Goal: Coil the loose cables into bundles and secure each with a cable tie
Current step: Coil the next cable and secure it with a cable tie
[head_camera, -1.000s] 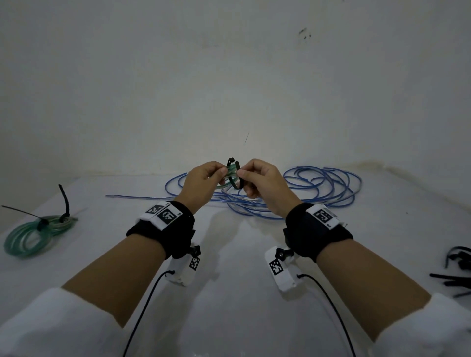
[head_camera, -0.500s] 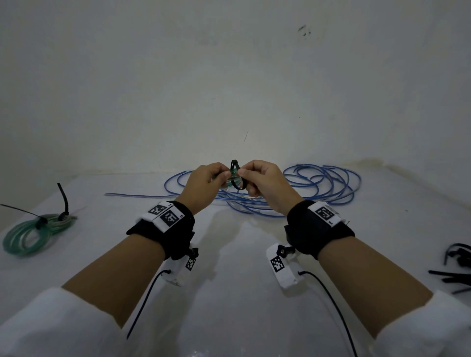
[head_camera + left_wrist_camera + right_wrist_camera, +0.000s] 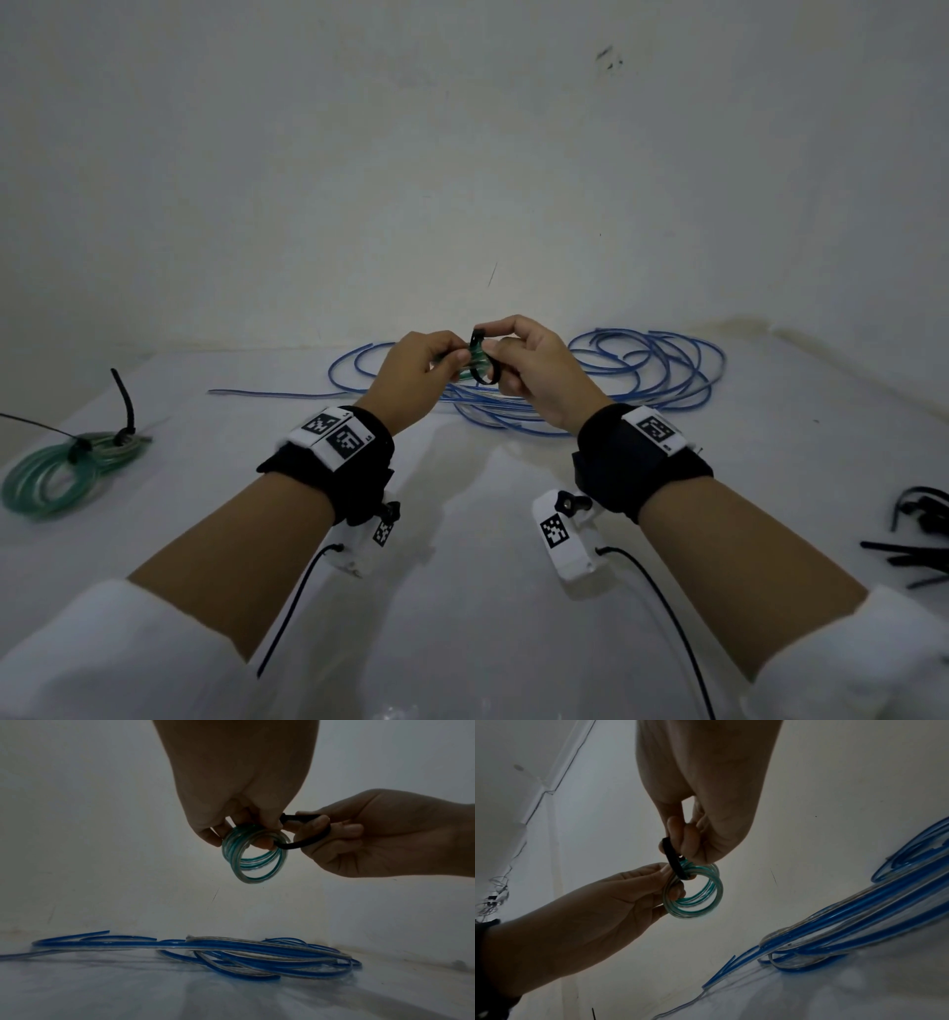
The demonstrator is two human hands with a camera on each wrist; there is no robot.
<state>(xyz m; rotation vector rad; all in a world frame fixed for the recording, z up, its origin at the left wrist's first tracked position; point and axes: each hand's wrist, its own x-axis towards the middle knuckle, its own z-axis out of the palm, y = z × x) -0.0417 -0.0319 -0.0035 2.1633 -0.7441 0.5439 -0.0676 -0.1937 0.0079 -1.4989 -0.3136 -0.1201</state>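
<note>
A small coil of green and clear cable hangs above the table, pinched at its top by my left hand. A black cable tie loops through the coil. My right hand pinches the tie's loop just right of the coil. A long loose blue and clear cable sprawls on the white table behind and below both hands.
A tied green cable bundle with two black ties lies at the table's left edge. Several spare black cable ties lie at the right edge. A white wall stands close behind the table.
The hands have stayed together at the same spot. The right hand's fingers have shifted on the tie, whose loop now stands more upright beside the coil.
</note>
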